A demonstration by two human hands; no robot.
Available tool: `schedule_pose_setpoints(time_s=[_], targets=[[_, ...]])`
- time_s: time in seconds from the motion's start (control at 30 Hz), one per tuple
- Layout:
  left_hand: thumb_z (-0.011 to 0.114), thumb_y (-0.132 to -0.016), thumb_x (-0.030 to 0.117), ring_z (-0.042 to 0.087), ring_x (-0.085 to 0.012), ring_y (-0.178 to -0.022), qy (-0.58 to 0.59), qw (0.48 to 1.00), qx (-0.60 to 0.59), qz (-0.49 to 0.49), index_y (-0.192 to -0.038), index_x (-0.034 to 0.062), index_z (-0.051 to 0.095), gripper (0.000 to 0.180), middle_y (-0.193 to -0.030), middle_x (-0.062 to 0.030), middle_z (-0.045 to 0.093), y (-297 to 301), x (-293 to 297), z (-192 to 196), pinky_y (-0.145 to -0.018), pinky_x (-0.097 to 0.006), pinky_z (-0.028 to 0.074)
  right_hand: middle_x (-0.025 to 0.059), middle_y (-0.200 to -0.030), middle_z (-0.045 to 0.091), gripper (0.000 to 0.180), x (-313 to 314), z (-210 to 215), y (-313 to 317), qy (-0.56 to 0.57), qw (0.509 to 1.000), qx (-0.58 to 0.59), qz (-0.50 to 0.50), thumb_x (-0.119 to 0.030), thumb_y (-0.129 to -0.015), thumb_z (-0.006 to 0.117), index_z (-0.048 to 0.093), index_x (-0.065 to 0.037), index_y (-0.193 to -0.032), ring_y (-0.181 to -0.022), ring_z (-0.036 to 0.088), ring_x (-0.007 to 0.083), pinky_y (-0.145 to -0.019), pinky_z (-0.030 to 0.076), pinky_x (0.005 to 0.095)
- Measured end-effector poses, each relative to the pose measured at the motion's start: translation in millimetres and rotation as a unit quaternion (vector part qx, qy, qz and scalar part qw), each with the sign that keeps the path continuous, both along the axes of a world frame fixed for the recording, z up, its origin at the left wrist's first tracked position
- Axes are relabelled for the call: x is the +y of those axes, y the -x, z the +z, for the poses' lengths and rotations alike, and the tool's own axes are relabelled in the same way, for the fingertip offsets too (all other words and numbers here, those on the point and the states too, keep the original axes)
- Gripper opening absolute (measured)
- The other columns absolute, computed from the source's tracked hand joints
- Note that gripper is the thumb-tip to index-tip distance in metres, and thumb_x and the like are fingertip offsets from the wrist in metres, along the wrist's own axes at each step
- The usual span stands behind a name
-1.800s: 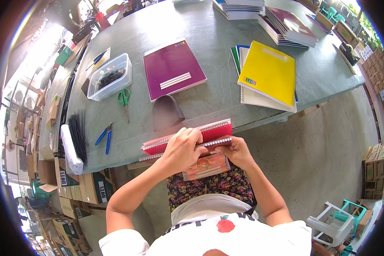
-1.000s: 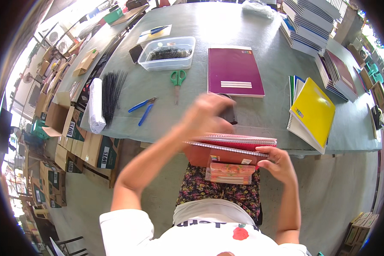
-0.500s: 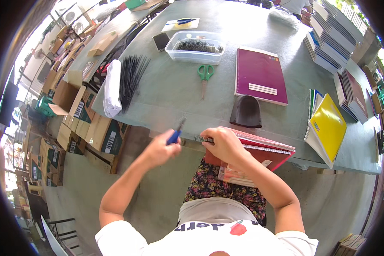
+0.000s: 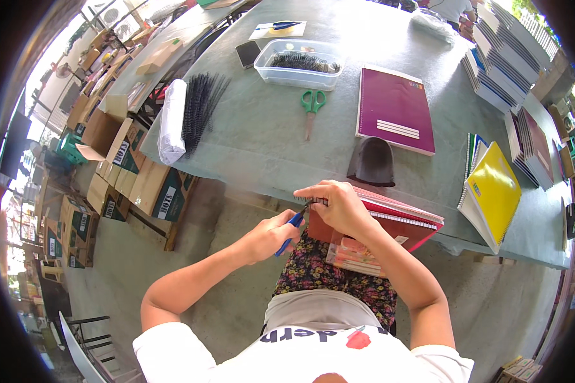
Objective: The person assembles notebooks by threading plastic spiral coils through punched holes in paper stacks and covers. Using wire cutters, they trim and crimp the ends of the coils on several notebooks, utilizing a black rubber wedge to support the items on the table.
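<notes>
- Broad grey-green table [image 4: 262,140], with white glare [image 4: 370,22] across its far end
- Plain grey floor [image 4: 124,274] below
- Second table [image 4: 184,32] along the left
- Cardboard boxes [image 4: 148,191] stacked by the first table's near left corner
- Sunlit greenery [image 4: 522,14] at upper right

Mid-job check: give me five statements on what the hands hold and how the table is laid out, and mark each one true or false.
1. The left hand holds blue-handled cutters. True.
2. The right hand grips the green-handled scissors. False: they lie on the table, out of both hands.
3. The yellow notebook lies to the right of the purple notebook. True.
4. The clear plastic box is empty. False: it holds dark wire pieces.
5. The right hand is at the left end of the red notebooks. True.
</notes>
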State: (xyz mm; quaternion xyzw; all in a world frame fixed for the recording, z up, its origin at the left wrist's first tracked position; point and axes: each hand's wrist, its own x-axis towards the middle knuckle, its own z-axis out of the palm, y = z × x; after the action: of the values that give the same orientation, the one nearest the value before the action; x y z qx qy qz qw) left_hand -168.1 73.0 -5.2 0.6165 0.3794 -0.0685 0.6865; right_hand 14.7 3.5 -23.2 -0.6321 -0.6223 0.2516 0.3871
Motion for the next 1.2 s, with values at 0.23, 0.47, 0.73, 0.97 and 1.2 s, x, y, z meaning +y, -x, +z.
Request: schedule_pose_setpoints(time_s=[0.23, 0.47, 0.73, 0.97, 1.2], targets=[[0.056, -0.083, 0.014, 0.056, -0.0151, -0.063, -0.325, 0.942, 0.031, -0.083, -0.090, 0.0017, 0.054, 0.015, -0.067, -0.0075, 0.058, -7.0, 5.7, -15.0, -0.060, -0.032, 0.045, 0.0153, -0.104, 0.060, 0.024, -6.3, -5.0, -2.9, -0.056, 0.997, -0.043, 0.018, -0.001, -0.074, 0.062, 0.068, -0.004, -0.097, -0.091, 0.061, 0.0297, -0.080, 0.050, 0.0367], [0.048, -0.089, 0.022, 0.061, -0.0262, -0.078, 0.061, 0.997, -0.034, 0.013, -0.102, 0.0010, 0.056, 0.026, -0.090, -0.0137, 0.064, 1.1, 2.7, -15.5, -0.072, -0.038, 0.048, 0.0169, -0.105, 0.053, 0.019, -8.5, -3.8, -1.9, -0.007, 0.998, -0.048, -0.051, -0.006, -0.075, 0.063, 0.064, 0.007, -0.088, -0.088, 0.061, 0.0341, -0.079, 0.050, 0.0396], [0.051, -0.091, 0.029, 0.052, -0.0132, -0.068, -0.031, 0.998, -0.007, 0.048, -0.095, 0.0042, 0.055, 0.026, -0.078, -0.0039, 0.054, -4.8, -9.2, -25.2, -0.060, -0.028, 0.042, 0.0177, -0.104, 0.053, 0.017, -5.0, -9.8, 6.2, -0.020, 0.996, -0.055, -0.064, -0.004, -0.075, 0.061, 0.063, 0.009, -0.085, -0.088, 0.060, 0.0353, -0.079, 0.050, 0.0400], [0.062, -0.085, 0.019, 0.050, -0.0077, -0.066, -0.117, 0.991, -0.056, 0.042, -0.088, 0.0040, 0.055, 0.017, -0.074, -0.0007, 0.055, -4.4, 18.2, -6.1, -0.059, -0.023, 0.041, 0.0192, -0.101, 0.056, 0.011, -13.1, -14.0, -8.5, -0.024, 0.996, -0.058, -0.057, -0.004, -0.072, 0.063, 0.066, 0.002, -0.081, -0.088, 0.061, 0.0321, -0.078, 0.052, 0.0367], [0.066, -0.080, 0.012, 0.052, -0.0081, -0.063, -0.172, 0.975, -0.137, -0.030, -0.085, 0.0031, 0.058, 0.013, -0.071, -0.0001, 0.056, -52.9, 59.4, -3.9, -0.058, -0.024, 0.042, 0.0088, -0.098, 0.060, 0.015, -41.8, -1.3, 10.7, -0.097, 0.894, -0.433, 0.055, -0.016, -0.070, 0.062, 0.068, -0.004, -0.077, -0.111, 0.046, 0.0233, -0.095, 0.042, 0.0300]])
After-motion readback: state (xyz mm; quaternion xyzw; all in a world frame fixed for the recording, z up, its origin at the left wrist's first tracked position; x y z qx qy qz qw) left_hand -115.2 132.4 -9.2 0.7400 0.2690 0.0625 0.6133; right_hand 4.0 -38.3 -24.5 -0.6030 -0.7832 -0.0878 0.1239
